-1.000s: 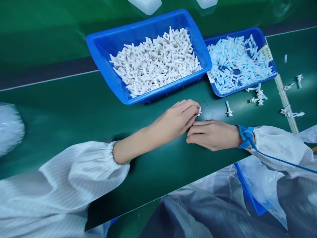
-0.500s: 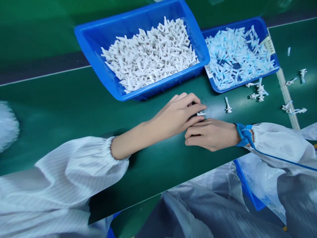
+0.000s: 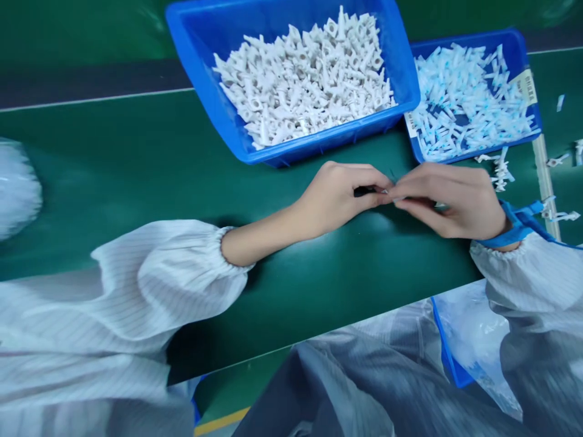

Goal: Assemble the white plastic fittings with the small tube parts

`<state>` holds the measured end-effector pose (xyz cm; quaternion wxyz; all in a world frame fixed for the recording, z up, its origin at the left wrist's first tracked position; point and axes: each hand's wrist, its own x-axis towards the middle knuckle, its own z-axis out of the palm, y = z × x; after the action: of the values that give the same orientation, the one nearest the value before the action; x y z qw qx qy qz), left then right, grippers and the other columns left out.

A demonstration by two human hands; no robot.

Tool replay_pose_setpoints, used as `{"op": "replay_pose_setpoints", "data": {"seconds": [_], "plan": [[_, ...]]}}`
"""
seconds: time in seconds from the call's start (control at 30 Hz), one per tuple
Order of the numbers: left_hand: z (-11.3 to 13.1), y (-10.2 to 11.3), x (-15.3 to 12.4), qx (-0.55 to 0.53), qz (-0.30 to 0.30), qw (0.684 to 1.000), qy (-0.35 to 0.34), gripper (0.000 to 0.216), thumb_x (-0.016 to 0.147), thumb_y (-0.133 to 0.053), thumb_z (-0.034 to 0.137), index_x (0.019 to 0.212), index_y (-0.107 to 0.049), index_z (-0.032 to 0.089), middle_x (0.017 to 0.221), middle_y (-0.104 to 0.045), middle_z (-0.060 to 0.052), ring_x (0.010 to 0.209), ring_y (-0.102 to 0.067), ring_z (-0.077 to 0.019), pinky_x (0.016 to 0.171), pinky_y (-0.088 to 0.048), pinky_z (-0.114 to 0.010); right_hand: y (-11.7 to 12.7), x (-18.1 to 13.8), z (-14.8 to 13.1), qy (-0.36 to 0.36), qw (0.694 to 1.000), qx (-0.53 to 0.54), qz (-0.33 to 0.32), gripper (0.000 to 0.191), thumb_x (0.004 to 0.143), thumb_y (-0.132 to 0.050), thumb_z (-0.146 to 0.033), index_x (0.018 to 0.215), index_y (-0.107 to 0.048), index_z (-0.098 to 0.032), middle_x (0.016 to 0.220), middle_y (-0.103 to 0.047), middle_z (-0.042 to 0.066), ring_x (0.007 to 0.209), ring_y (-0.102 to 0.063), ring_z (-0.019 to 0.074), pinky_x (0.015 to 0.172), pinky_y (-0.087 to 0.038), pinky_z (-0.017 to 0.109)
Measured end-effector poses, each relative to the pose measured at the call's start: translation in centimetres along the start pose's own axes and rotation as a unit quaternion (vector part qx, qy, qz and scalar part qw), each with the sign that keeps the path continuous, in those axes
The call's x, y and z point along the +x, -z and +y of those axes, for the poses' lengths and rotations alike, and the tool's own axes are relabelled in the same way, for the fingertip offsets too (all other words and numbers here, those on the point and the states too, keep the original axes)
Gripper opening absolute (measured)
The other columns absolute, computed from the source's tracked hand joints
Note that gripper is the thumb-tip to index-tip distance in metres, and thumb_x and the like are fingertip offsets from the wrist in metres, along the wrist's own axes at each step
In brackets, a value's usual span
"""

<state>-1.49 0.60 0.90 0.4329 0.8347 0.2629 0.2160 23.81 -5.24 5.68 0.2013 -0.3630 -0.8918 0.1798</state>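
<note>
My left hand [image 3: 339, 197] is closed in a pinch, thumb and fingers around a small white plastic part [image 3: 385, 191], of which only a sliver shows. Fingertip to fingertip with it, my right hand [image 3: 449, 197] is also pinched; whatever lies between its fingers is hidden. Both hands hover over the green tabletop [image 3: 319, 285]. Behind them stands a deep blue bin [image 3: 241, 155] heaped with white pointed plastic fittings [image 3: 310, 79]. To its right, a shallow blue tray [image 3: 517, 51] holds many clear tubes with light-blue ends [image 3: 469, 97].
Right of the tray lie several joined white-and-clear pieces [image 3: 501, 173], with more pieces [image 3: 558, 215] by a pale strip [image 3: 546, 164] on the table. A blue cord runs from the right wristband [image 3: 514, 227]. A clear plastic bag [image 3: 18, 188] sits at far left.
My right hand has risen and turned, its fingertips now meeting those of my left hand. The white part in my left hand is more covered. The view has shifted, moving bins right and up.
</note>
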Motion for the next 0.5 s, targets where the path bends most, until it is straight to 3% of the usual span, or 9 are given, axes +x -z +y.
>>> {"op": "replay_pose_setpoints", "data": {"seconds": [0.1, 0.2, 0.3, 0.5], "plan": [[0.0, -0.4, 0.0, 0.011, 0.018, 1.000, 0.011, 0.019, 0.112, -0.072, 0.032, 0.114, -0.090, 0.025, 0.119, -0.090, -0.004, 0.120, -0.084, -0.0254, 0.108, -0.063, -0.035, 0.5, 0.1, 0.6, -0.048, 0.999, -0.006, 0.001, 0.033, 0.124, -0.054, -0.037, 0.133, -0.084, -0.028, 0.121, -0.084, 0.009, 0.114, -0.083, 0.0246, 0.105, -0.069, 0.041], [-0.2, -0.7, -0.1, 0.051, 0.048, 0.997, 0.015, 0.017, 0.111, -0.074, 0.029, 0.109, -0.090, 0.027, 0.124, -0.089, -0.004, 0.144, -0.074, -0.0325, 0.126, -0.056, -0.050, 0.1, 0.2, 1.1, -0.057, 0.998, -0.011, -0.002, 0.032, 0.123, -0.056, -0.038, 0.129, -0.086, -0.029, 0.122, -0.084, 0.008, 0.115, -0.083, 0.0249, 0.105, -0.069, 0.042], [-0.2, -0.7, 0.0, 0.077, 0.071, 0.994, 0.022, 0.017, 0.111, -0.076, 0.030, 0.104, -0.091, 0.026, 0.121, -0.086, -0.005, 0.134, -0.071, -0.0312, 0.122, -0.054, -0.052, -0.4, 0.2, 1.4, -0.050, 0.998, -0.022, -0.008, 0.033, 0.124, -0.055, -0.040, 0.127, -0.086, -0.028, 0.119, -0.084, 0.008, 0.110, -0.082, 0.0237, 0.101, -0.068, 0.040], [-0.3, -0.6, 0.3, 0.093, 0.052, 0.994, 0.031, 0.017, 0.111, -0.076, 0.030, 0.106, -0.092, 0.027, 0.106, -0.085, -0.004, 0.108, -0.073, -0.0258, 0.105, -0.054, -0.045, -0.8, 0.2, 1.9, -0.055, 0.998, -0.029, -0.004, 0.033, 0.124, -0.057, -0.045, 0.121, -0.083, -0.025, 0.105, -0.083, 0.008, 0.100, -0.080, 0.0236, 0.089, -0.064, 0.038]]}}
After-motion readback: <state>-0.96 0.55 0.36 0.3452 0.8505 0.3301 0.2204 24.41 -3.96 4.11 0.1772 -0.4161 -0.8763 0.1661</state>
